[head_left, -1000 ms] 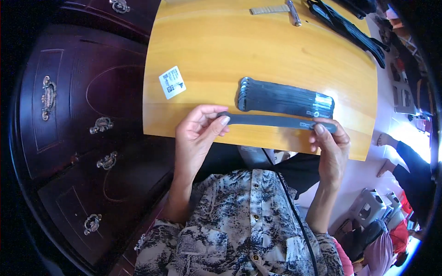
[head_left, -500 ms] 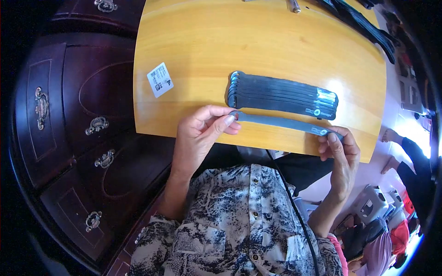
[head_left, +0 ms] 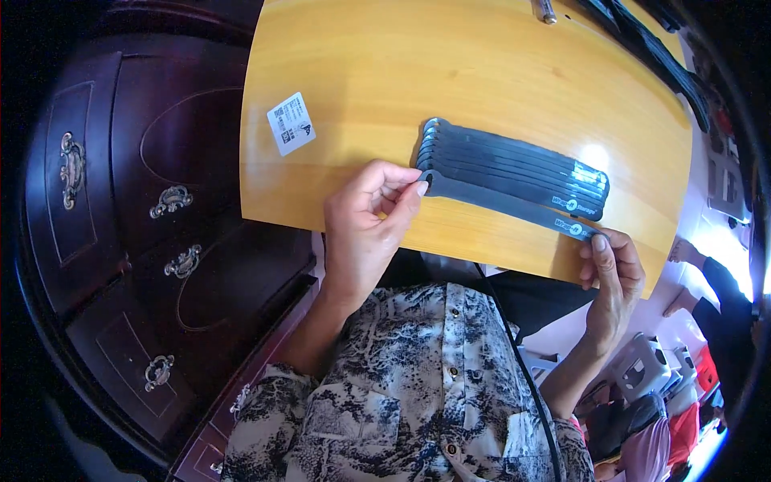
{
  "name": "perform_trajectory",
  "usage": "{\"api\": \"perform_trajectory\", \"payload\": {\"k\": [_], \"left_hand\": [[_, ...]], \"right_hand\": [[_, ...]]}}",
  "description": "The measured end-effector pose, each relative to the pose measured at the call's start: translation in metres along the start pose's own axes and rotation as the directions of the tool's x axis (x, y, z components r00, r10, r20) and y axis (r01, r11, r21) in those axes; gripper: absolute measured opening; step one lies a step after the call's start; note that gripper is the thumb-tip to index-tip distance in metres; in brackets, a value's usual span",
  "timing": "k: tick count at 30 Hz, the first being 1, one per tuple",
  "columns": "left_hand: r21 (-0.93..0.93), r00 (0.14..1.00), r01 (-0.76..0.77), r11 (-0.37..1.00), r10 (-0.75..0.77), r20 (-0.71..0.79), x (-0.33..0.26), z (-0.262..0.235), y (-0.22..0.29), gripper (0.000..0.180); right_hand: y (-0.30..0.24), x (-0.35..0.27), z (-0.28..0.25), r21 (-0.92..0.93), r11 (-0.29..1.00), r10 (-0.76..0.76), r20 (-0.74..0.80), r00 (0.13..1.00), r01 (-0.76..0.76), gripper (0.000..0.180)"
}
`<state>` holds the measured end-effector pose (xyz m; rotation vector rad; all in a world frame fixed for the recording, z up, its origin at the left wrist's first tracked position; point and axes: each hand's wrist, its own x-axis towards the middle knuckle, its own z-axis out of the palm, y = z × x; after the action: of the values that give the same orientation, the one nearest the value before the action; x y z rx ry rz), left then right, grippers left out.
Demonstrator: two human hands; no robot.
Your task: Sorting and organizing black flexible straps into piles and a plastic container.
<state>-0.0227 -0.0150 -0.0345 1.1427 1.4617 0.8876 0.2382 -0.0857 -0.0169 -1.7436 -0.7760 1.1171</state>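
A dark grey strap (head_left: 498, 199) with a hole at its left end and a pale printed mark near its right end is stretched between my hands. My left hand (head_left: 371, 210) pinches the holed end between thumb and fingers. The far end lies between the thumb and fingers of my right hand (head_left: 614, 269), close to the table's front edge. Just beyond the held strap, several matching straps (head_left: 514, 157) lie overlapped in a fanned row on the table, their holed ends at the left. The held strap's rear edge runs along the front of this row.
The wooden table (head_left: 361, 80) carries a white label card (head_left: 291, 124) at left and dark straps or cords (head_left: 650, 48) at the far right, near a small metal rod (head_left: 548, 11). Dark drawers (head_left: 173, 145) stand left. Stools (head_left: 642, 365) and people are at right.
Both hands have brought the strap from just in front of the row up against its front edge. The view has also shifted slightly.
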Motion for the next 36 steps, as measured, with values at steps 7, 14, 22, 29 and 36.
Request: {"api": "perform_trajectory", "payload": {"k": [7, 14, 22, 29, 36], "left_hand": [[0.017, 1.000, 0.022, 1.000, -0.022, 0.004, 0.002, 0.001, 0.002, 0.006], [0.043, 0.999, 0.042, 0.998, -0.042, -0.003, 0.003, 0.001, 0.005, 0.006], [0.093, 1.000, 0.009, 0.996, -0.007, -0.021, 0.005, 0.002, 0.003, 0.008], [0.080, 1.000, -0.014, 0.997, 0.013, 0.015, 0.008, 0.010, -0.001, 0.009], [0.144, 1.000, -0.009, 0.989, 0.007, 0.014, 0.005, 0.005, 0.009, 0.010]], "right_hand": [[0.003, 0.003, -0.001, 0.027, 1.000, -0.007, -0.016, 1.000, 0.007, 0.014], [0.002, 0.004, 0.001, 0.015, 1.000, 0.002, -0.033, 0.999, -0.002, 0.015], [0.003, 0.007, 0.003, -0.008, 1.000, 0.014, -0.044, 0.999, -0.014, 0.016], [0.002, 0.006, -0.003, -0.028, 0.999, 0.036, -0.097, 0.995, -0.039, 0.015], [-0.004, 0.010, 0.006, 0.061, 0.992, 0.117, -0.099, 0.988, -0.111, 0.014]]}}
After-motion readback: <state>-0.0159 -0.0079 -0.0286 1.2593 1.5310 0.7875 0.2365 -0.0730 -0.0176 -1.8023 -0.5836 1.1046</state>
